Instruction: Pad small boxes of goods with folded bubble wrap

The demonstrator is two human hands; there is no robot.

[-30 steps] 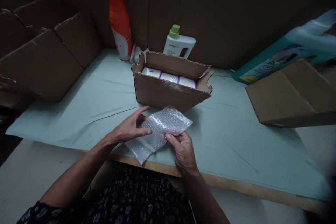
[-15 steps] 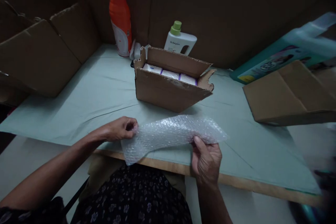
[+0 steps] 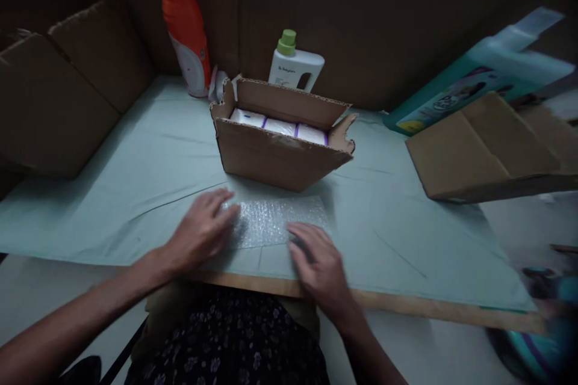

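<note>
- In the head view I have the bench (image 3: 135, 174), spread with a pale green cloth (image 3: 379, 222), its wooden front edge (image 3: 406, 305) running just before the person's body.
- The bubble wrap (image 3: 271, 222) lies flat on the cloth near the middle of the front edge, its long side roughly along that edge.
- I see the left hand (image 3: 203, 225) reaching over the wrap's left end, fingers loosely spread and a little bent; it is blurred, and I cannot tell whether the fingertips press on the plastic.
- The right hand (image 3: 318, 252) is at the wrap's right part, on the side toward the front edge; I make out a gap between its thumb and curved fingers, but not whether it touches the wrap.
- Just beyond the wrap, toward the far edge, stands an open carton (image 3: 271, 159) with torn rims; I count three white packs (image 3: 280, 127) with purple edges inside.
- Behind the carton is a white bottle (image 3: 293, 66) with a green cap.
- Left of that bottle, near the far edge, stands an orange bottle (image 3: 185, 18).
- A big box (image 3: 49, 102) takes up the far left corner.
- Toward the right edge I see another box (image 3: 460, 150), partly in front of a teal jug (image 3: 469, 78) that appears tilted.
</note>
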